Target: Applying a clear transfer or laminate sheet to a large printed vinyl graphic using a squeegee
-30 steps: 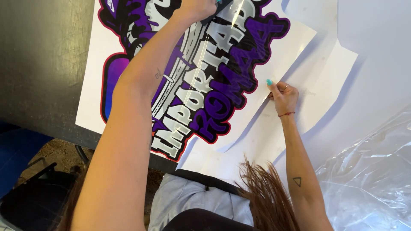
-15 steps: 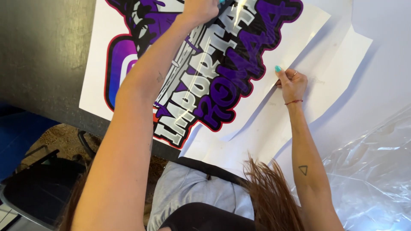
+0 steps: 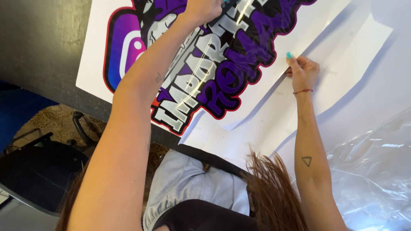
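Both hands (image 3: 303, 72) on glossy sticker sheet (image 3: 239, 55) edges.

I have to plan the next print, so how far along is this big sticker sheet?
Done: the purple graphic sheet lies flat on the white backing sheets, gloss unbroken. In hand: the left hand presses its upper part while the right hand pins the sheet's white edge. Left: clear plastic film sits crumpled aside; whether more smoothing remains, I cannot tell.
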